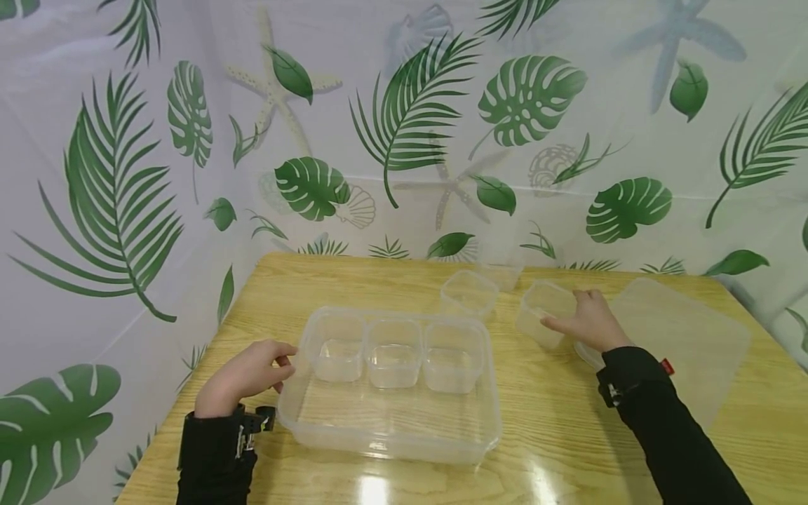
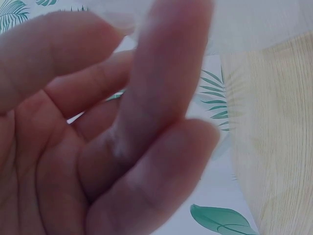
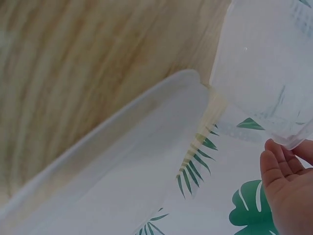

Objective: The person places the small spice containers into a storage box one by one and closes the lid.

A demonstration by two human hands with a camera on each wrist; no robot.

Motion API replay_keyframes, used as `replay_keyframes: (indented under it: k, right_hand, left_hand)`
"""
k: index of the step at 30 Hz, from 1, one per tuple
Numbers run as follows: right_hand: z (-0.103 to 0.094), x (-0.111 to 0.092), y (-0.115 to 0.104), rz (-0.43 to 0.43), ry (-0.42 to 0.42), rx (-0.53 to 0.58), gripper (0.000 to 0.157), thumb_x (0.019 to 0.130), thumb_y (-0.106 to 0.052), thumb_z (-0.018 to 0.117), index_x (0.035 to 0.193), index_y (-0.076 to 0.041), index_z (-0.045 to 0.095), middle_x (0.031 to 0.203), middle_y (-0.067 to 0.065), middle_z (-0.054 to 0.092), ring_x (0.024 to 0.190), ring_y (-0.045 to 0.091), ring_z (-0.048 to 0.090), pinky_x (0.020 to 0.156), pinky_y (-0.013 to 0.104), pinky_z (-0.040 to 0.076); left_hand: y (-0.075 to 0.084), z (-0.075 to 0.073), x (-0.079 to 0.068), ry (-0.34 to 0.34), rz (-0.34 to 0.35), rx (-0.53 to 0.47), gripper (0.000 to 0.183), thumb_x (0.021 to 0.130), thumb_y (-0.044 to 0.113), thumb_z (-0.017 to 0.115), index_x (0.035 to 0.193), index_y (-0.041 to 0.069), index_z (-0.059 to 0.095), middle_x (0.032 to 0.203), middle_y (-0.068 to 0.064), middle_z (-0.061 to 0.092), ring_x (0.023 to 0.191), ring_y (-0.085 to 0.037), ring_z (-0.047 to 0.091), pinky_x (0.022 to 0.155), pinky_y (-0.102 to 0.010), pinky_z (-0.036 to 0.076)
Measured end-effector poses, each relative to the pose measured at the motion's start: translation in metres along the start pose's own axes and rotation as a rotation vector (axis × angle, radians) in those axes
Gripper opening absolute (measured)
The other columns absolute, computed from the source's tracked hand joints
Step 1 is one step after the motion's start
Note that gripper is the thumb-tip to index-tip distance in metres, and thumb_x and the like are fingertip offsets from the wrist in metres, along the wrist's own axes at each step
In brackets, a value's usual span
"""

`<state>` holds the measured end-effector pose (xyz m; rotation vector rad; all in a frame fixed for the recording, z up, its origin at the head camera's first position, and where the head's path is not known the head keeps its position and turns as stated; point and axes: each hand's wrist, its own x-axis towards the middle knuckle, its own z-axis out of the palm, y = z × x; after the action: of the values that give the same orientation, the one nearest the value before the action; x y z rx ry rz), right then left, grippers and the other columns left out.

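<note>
A large clear plastic container (image 1: 391,449) stands on the table, with three small clear plastic boxes (image 1: 393,358) in a row along its far side. My left hand (image 1: 252,372) is at its left wall, fingers loosely bent and fingertips right at the rim. In the left wrist view the fingers (image 2: 161,73) overlap the container's cloudy edge. On the right, my right hand (image 1: 590,322) grips another small clear box (image 1: 536,319) by its right wall, thumb on the near side. The right wrist view shows this box (image 3: 264,63) with fingertips at its rim.
A large translucent lid (image 1: 688,344) lies flat on the right of the table, under my right forearm. Another small clear box (image 1: 468,298) stands behind the large container, with a further clear box (image 1: 503,275) near the back edge. A leaf-patterned sheet (image 1: 404,140) hangs behind the table.
</note>
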<state>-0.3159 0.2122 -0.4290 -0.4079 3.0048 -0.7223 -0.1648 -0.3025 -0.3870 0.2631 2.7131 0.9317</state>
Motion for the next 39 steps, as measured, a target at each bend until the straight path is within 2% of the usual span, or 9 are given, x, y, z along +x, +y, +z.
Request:
replay_keyframes:
  k: [13, 17, 20, 27, 29, 32, 35, 39]
  right_hand:
    - [0.002, -0.023, -0.013, -0.053, 0.110, -0.009, 0.096, 0.079, -0.053, 0.059, 0.133, 0.018, 0.022, 0.128, 0.041, 0.023, 0.114, 0.054, 0.026, 0.088, 0.059, 0.029]
    - [-0.001, -0.032, -0.025, -0.080, 0.197, 0.005, 0.096, 0.077, -0.050, 0.063, 0.134, 0.016, 0.022, 0.127, 0.039, 0.025, 0.112, 0.054, 0.029, 0.087, 0.060, 0.030]
    - [-0.003, -0.041, -0.039, -0.112, 0.297, 0.027, 0.095, 0.074, -0.045, 0.068, 0.134, 0.015, 0.024, 0.125, 0.037, 0.027, 0.111, 0.052, 0.031, 0.086, 0.060, 0.031]
    - [0.004, -0.062, -0.076, -0.266, 0.580, 0.100, 0.087, 0.062, -0.024, 0.078, 0.129, 0.013, 0.036, 0.114, 0.031, 0.036, 0.103, 0.042, 0.036, 0.082, 0.053, 0.032]
    - [0.007, -0.067, -0.084, -0.337, 0.634, 0.092, 0.087, 0.061, -0.025, 0.078, 0.128, 0.013, 0.037, 0.112, 0.031, 0.037, 0.102, 0.042, 0.037, 0.081, 0.051, 0.033]
    - [0.011, -0.073, -0.095, -0.448, 0.671, 0.078, 0.088, 0.067, -0.042, 0.073, 0.127, 0.013, 0.038, 0.112, 0.032, 0.038, 0.101, 0.043, 0.038, 0.082, 0.051, 0.033]
    - [0.016, -0.081, -0.106, -0.540, 0.676, 0.045, 0.090, 0.075, -0.057, 0.059, 0.128, 0.013, 0.038, 0.112, 0.033, 0.039, 0.101, 0.043, 0.039, 0.081, 0.050, 0.033]
    - [0.024, -0.093, -0.123, -0.645, 0.671, -0.013, 0.088, 0.078, -0.059, 0.052, 0.129, 0.012, 0.037, 0.113, 0.032, 0.040, 0.100, 0.041, 0.040, 0.080, 0.048, 0.034]
  left_hand:
    - [0.001, 0.001, -0.001, 0.009, 0.011, 0.006, 0.039, 0.088, 0.009, 0.049, 0.123, -0.008, 0.049, 0.082, -0.004, 0.055, 0.062, -0.018, 0.056, 0.055, -0.031, 0.039]
    - [0.000, 0.002, -0.001, 0.014, 0.015, 0.010, 0.039, 0.088, 0.010, 0.050, 0.123, -0.008, 0.049, 0.083, -0.005, 0.055, 0.062, -0.016, 0.055, 0.056, -0.031, 0.040]
    - [0.000, 0.002, 0.000, 0.010, 0.018, 0.007, 0.040, 0.088, 0.011, 0.050, 0.123, -0.009, 0.049, 0.084, -0.005, 0.055, 0.062, -0.015, 0.055, 0.056, -0.031, 0.040]
    - [0.001, 0.000, -0.001, 0.014, 0.024, 0.020, 0.040, 0.088, 0.011, 0.049, 0.124, -0.009, 0.048, 0.084, -0.005, 0.055, 0.062, -0.015, 0.055, 0.057, -0.031, 0.040]
    - [0.001, 0.000, -0.001, 0.012, 0.024, 0.019, 0.041, 0.088, 0.011, 0.049, 0.124, -0.009, 0.048, 0.084, -0.004, 0.055, 0.062, -0.015, 0.055, 0.057, -0.031, 0.040]
    - [0.001, 0.000, -0.001, 0.007, 0.022, 0.010, 0.041, 0.088, 0.011, 0.049, 0.124, -0.010, 0.047, 0.084, -0.005, 0.055, 0.062, -0.015, 0.056, 0.058, -0.031, 0.041]
    - [0.000, 0.001, -0.001, 0.005, 0.018, 0.005, 0.041, 0.088, 0.010, 0.049, 0.124, -0.010, 0.047, 0.085, -0.006, 0.055, 0.062, -0.014, 0.055, 0.058, -0.031, 0.041]
    - [-0.001, 0.001, -0.001, 0.007, 0.020, 0.008, 0.041, 0.088, 0.011, 0.049, 0.124, -0.010, 0.047, 0.086, -0.005, 0.056, 0.062, -0.014, 0.055, 0.058, -0.032, 0.041]
